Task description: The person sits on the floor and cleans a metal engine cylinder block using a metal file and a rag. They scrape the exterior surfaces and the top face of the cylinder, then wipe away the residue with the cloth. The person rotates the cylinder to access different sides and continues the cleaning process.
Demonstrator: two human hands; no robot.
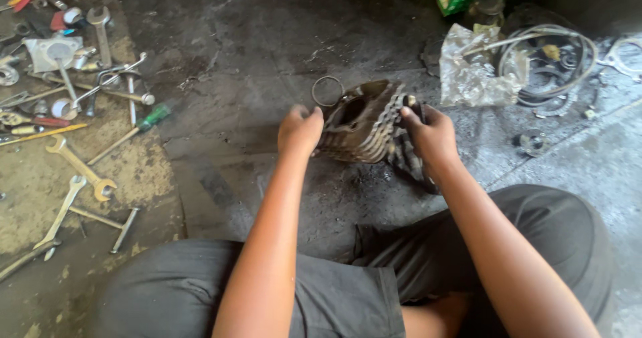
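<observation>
The finned engine cylinder (364,124) sits tilted near the middle of the grimy concrete floor (254,50), just ahead of our knees, with our hands on either side of it. Our right hand (431,137) grips the fins on its right, fingers curled and pressed against the metal; our left hand (299,131) is clenched on the left rim, though we cannot tell just how its fingertips pinch. We judge the oily fins could slip from our grip, and the cylinder would drop and chip a fin on the concrete. The thin metal ring (327,90) stands just beside the bore, touching our left hand; a small jolt could send it rolling toward the wrenches (73,177) and screwdriver (134,132) along the floor's left edge. Grit from the floor could also get into the bore.
</observation>
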